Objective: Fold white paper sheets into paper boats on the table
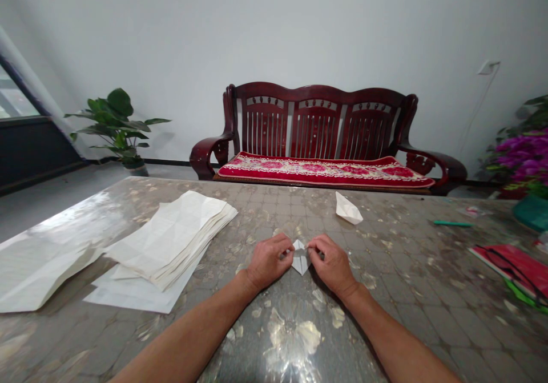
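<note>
A small folded piece of white paper [301,264], roughly diamond-shaped, is held between my two hands just above or on the table. My left hand [271,259] pinches its left side with thumb and fingers. On the opposite side, my right hand [331,262] grips the right edge in the same way. The fingertips hide parts of both edges. Beyond my right hand lies a folded white paper boat [348,209], tilted on the tabletop.
A stack of white paper sheets [171,234] lies on the patterned table [406,291] at left, beside a creased loose sheet [43,274]. To the right are a green pen [452,223] and a red book [514,264]. A wooden bench [317,123] stands behind the table.
</note>
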Tool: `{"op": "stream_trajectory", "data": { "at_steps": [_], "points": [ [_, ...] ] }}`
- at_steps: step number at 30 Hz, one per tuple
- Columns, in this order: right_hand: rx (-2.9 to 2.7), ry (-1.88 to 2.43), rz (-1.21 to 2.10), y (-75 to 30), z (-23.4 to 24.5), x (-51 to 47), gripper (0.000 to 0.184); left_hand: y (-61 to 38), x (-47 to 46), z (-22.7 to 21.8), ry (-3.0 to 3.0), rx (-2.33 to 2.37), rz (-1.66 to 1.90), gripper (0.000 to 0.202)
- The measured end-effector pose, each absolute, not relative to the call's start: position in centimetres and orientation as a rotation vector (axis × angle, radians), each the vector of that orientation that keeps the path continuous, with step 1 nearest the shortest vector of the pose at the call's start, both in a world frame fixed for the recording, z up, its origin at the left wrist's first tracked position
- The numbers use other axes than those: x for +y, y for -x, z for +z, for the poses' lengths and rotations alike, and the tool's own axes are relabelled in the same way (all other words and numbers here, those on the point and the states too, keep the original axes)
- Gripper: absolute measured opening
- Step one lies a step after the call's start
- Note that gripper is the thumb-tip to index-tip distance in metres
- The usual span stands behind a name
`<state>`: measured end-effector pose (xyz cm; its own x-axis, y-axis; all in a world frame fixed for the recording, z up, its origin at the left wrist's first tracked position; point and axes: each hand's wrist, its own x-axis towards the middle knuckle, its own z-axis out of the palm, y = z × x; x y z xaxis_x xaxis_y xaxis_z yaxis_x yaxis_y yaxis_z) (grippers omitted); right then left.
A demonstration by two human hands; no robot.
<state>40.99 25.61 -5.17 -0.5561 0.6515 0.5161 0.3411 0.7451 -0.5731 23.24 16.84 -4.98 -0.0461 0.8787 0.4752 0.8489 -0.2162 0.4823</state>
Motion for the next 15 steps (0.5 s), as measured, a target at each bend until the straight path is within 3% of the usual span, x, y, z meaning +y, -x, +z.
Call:
{"op": "stream_trajectory", "data": {
  "at_steps": [15],
  "points": [
    [-2.352,0.76,0.436,-40.88,-4.94,25.31,0.011,-23.41,16.79,-4.69,-2.264,1.935,1.089,0.013]
  ]
}}
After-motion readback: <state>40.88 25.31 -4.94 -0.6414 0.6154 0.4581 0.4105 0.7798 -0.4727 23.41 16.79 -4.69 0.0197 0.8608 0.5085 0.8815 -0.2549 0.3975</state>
